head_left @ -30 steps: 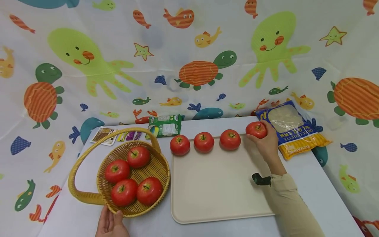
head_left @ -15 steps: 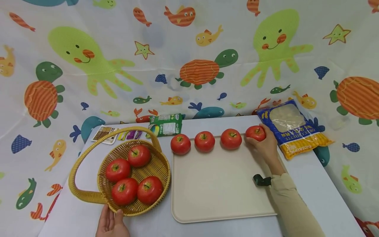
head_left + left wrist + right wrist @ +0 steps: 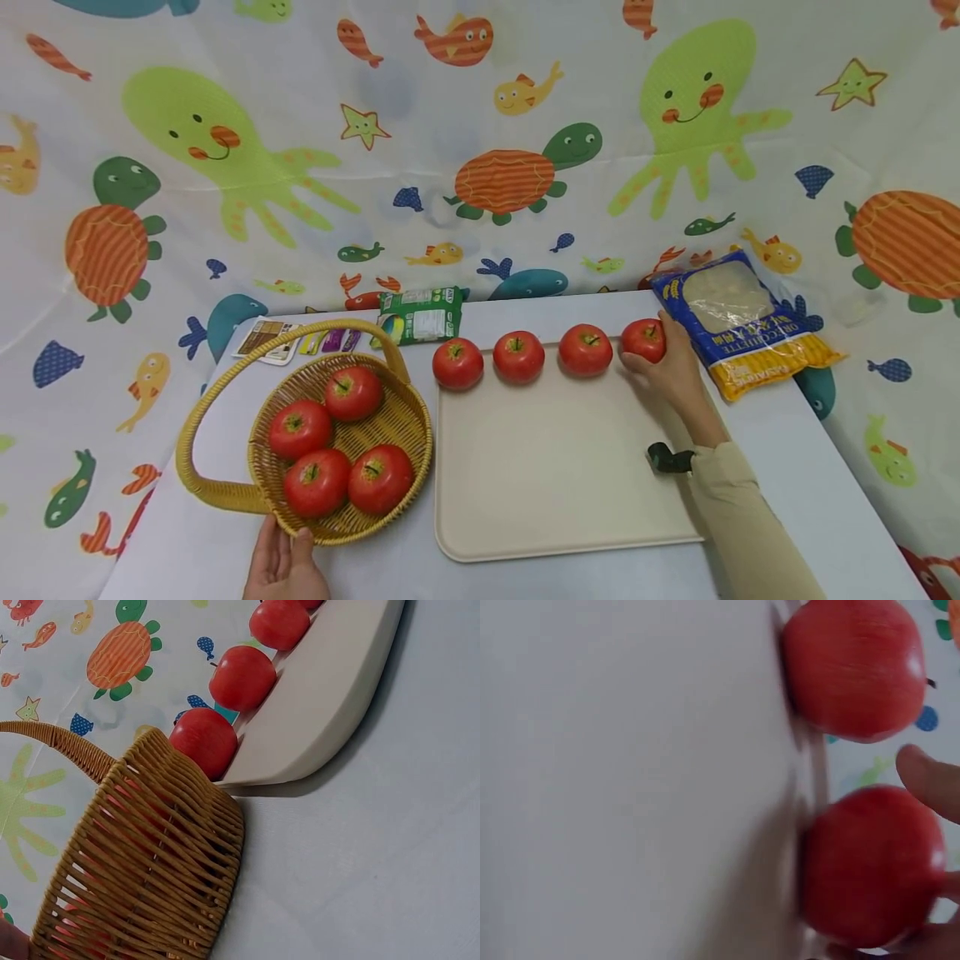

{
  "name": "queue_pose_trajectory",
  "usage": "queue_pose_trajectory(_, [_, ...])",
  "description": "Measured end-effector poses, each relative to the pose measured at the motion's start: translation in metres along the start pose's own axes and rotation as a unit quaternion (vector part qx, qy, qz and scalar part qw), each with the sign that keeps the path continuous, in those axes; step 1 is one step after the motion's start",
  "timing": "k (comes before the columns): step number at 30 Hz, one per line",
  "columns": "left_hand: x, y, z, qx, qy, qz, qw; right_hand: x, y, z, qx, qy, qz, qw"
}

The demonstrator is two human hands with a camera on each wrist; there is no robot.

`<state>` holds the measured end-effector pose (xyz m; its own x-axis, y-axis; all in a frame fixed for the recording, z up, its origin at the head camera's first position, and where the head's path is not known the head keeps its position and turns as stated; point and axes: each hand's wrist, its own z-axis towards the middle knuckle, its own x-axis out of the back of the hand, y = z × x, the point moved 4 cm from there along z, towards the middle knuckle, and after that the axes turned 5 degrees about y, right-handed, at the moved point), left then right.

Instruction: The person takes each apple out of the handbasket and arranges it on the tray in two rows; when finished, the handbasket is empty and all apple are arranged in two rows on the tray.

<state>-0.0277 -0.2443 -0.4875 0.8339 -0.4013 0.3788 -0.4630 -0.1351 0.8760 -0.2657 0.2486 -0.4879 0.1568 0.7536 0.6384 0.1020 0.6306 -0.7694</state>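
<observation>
My right hand (image 3: 671, 367) holds a red apple (image 3: 643, 339) at the far right corner of the beige tray (image 3: 562, 467). In the right wrist view, the thumb (image 3: 934, 784) lies above this apple (image 3: 870, 866) and other fingers curl at its lower side. Three more apples, among them the nearest one (image 3: 585, 350), line the tray's far edge to its left. My left hand (image 3: 285, 562) grips the near rim of a wicker basket (image 3: 401, 400) with a tall handle; its fingertips are partly hidden. Several apples (image 3: 317, 482) lie inside the basket.
A blue and yellow pasta bag (image 3: 738, 321) lies right of my right hand. Behind the basket are a green packet (image 3: 420, 315), small colourful packets (image 3: 330, 340) and a brown-and-white card (image 3: 270, 337). A patterned curtain (image 3: 480, 100) rises behind the white table (image 3: 390, 575).
The apple in my right hand has turned and shifted slightly, while the hand stays at the tray's far right corner. My left hand and the basket have hardly moved.
</observation>
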Motion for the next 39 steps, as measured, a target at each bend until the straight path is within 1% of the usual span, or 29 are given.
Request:
queue_pose_trajectory(2, [-0.001,0.0,0.0,0.002,-0.003,0.002,1.0,0.006,-0.007,-0.004,0.006,-0.019,-0.02,1.0])
queue_pose_trajectory(4, [-0.001,0.0,0.0,0.001,-0.006,0.002,1.0,0.014,-0.019,-0.009,0.023,-0.023,-0.035,0.999])
queue_pose_trajectory(6, [-0.001,0.0,-0.001,-0.001,-0.005,0.001,1.0,0.019,-0.036,-0.015,0.051,-0.018,-0.048,0.997])
queue_pose_trajectory(8, [-0.001,0.001,-0.001,-0.003,-0.005,0.0,1.0,0.02,-0.056,-0.022,0.09,-0.009,-0.054,0.994])
queue_pose_trajectory(10, [0.0,0.001,-0.002,-0.006,-0.004,-0.001,1.0,0.015,-0.078,-0.031,0.127,-0.012,-0.054,0.99])
queue_pose_trajectory(11, [0.0,0.002,-0.002,-0.007,-0.004,-0.002,1.0,0.011,-0.09,-0.037,0.144,-0.021,-0.051,0.988])
queue_pose_trajectory(12, [0.0,0.002,-0.002,-0.006,-0.003,0.001,1.0,0.004,-0.101,-0.043,0.167,-0.028,-0.045,0.985])
queue_pose_trajectory(14, [0.0,0.002,-0.002,-0.003,-0.003,0.0,1.0,-0.013,-0.124,-0.058,0.211,-0.056,-0.025,0.975])
queue_pose_trajectory(15, [0.0,0.002,-0.002,-0.001,-0.001,0.003,1.0,-0.023,-0.135,-0.067,0.234,-0.075,-0.012,0.969])
queue_pose_trajectory(16, [0.0,0.002,-0.002,0.001,0.001,0.002,1.0,-0.036,-0.145,-0.077,0.26,-0.099,0.002,0.961])
queue_pose_trajectory(17, [0.001,0.002,-0.002,0.004,0.004,0.003,1.0,-0.049,-0.155,-0.087,0.287,-0.127,0.014,0.95])
queue_pose_trajectory(19, [0.001,0.001,-0.001,0.007,0.009,-0.001,0.9999,-0.077,-0.174,-0.108,0.333,-0.188,0.039,0.923])
queue_pose_trajectory(21, [0.002,0.001,0.0,0.006,0.012,-0.004,0.9999,-0.103,-0.193,-0.128,0.37,-0.245,0.047,0.895])
queue_pose_trajectory(22, [0.002,0.001,0.0,0.006,0.01,-0.008,0.9999,-0.115,-0.201,-0.136,0.389,-0.267,0.045,0.881])
queue_pose_trajectory(24, [0.001,0.001,0.0,0.005,0.005,-0.006,1.0,-0.135,-0.217,-0.147,0.413,-0.293,0.032,0.862])
queue_pose_trajectory(26, [0.0,0.001,0.0,0.003,0.0,-0.005,1.0,-0.153,-0.23,-0.153,0.428,-0.307,0.007,0.85])
queue_pose_trajectory(28, [-0.001,0.001,-0.001,0.003,-0.002,0.002,1.0,-0.171,-0.239,-0.156,0.432,-0.325,-0.024,0.841])
queue_pose_trajectory(30, [-0.001,0.001,-0.002,0.002,0.0,0.0,1.0,-0.188,-0.244,-0.158,0.425,-0.35,-0.063,0.832])
queue_pose_trajectory(32, [0.0,0.001,-0.002,0.003,0.001,-0.005,1.0,-0.203,-0.245,-0.161,0.422,-0.369,-0.108,0.821])
queue_pose_trajectory(35, [0.0,0.001,-0.002,0.005,0.002,-0.009,0.9999,-0.218,-0.246,-0.166,0.419,-0.39,-0.164,0.803])
queue_pose_trajectory(37, [0.0,0.001,-0.002,0.009,0.002,-0.008,0.9999,-0.224,-0.247,-0.166,0.415,-0.394,-0.184,0.799])
queue_pose_trajectory(39, [0.0,0.0,-0.001,0.012,0.003,-0.006,0.9999,-0.228,-0.248,-0.167,0.417,-0.386,-0.198,0.798])
